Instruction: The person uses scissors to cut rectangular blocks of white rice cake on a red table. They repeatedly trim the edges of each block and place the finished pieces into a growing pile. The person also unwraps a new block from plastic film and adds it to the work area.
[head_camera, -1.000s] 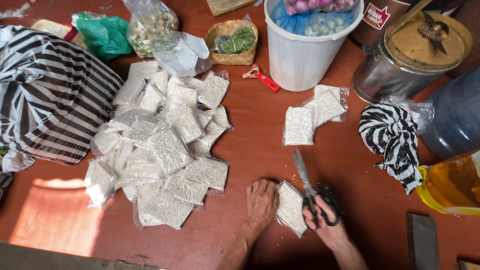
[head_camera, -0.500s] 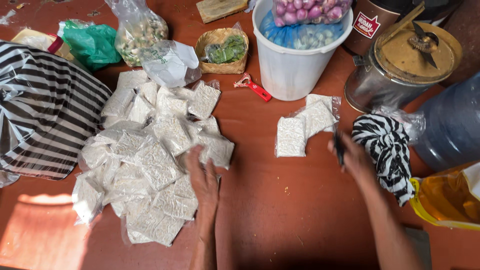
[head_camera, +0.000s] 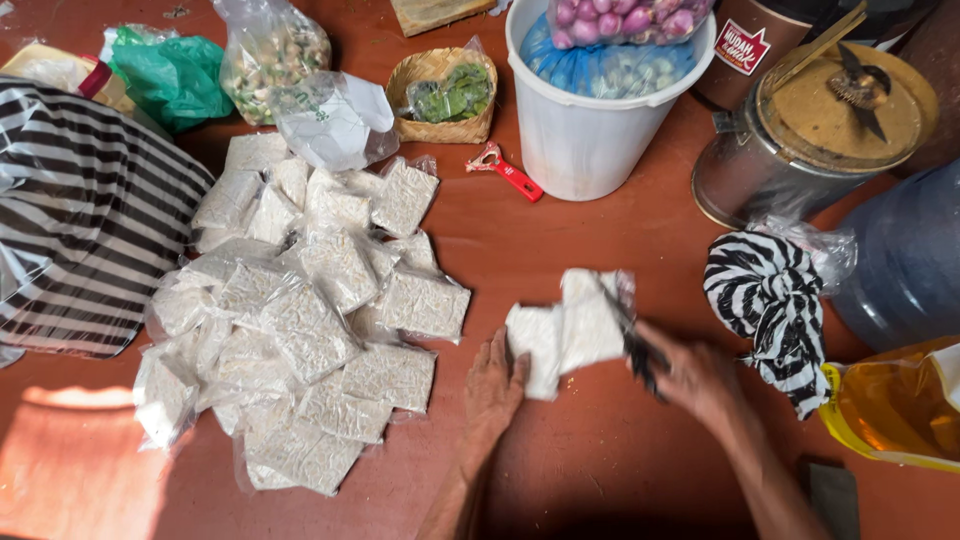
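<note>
Two flat white packets (head_camera: 570, 330) in clear plastic lie on the red-brown floor, one overlapping the other. My left hand (head_camera: 493, 388) lies flat beside them, fingertips pressing on the left packet's edge. My right hand (head_camera: 695, 378) grips black-handled scissors (head_camera: 633, 345), whose blades reach over the right packet. A large pile of the same packets (head_camera: 300, 310) spreads out to the left of my left hand.
A white bucket (head_camera: 590, 140) holding bagged onions stands at the back. Near it lie a red peeler (head_camera: 508, 172), a small woven basket (head_camera: 445, 95) and a metal pot (head_camera: 800, 150). Striped bags lie at left (head_camera: 80, 250) and right (head_camera: 770, 300); an oil pouch (head_camera: 895, 405) is far right.
My left hand has left the pile and moved right to the two separate packets. My right hand has brought the scissors down onto them.
</note>
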